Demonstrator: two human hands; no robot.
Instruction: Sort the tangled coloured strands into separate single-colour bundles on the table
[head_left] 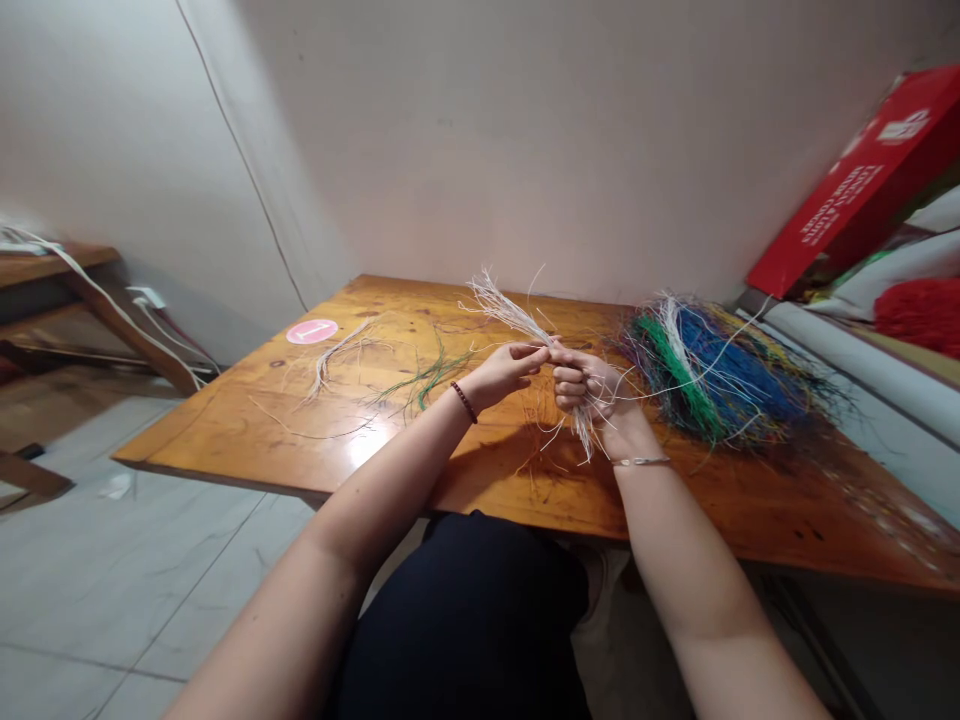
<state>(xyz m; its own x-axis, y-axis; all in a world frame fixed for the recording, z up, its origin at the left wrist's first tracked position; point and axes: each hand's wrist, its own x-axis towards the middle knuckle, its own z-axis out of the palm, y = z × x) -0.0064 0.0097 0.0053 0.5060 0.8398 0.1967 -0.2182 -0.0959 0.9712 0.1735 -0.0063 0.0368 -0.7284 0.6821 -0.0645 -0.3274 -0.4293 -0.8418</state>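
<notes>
Above the wooden table, my right hand (pixel 577 378) is closed in a fist around a bundle of white strands (pixel 514 312). The frayed top of the bundle fans out to the upper left, and its lower ends hang below the fist. My left hand (pixel 514 368) meets the right at the bundle, thumb and fingers pinched together where the strands leave the fist. Exactly which strands the left fingertips grip is too small to tell. One long loose strand (pixel 697 378) arcs away to the right.
On the table (pixel 225 430) lie a small white bunch (pixel 330 360), green strands (pixel 427 378) and a pink round sticker (pixel 312 331). A large heap of blue, green and yellow strands (pixel 750 370) sits at right. Behind it are a red box (pixel 855 180) and white rolls (pixel 862 350).
</notes>
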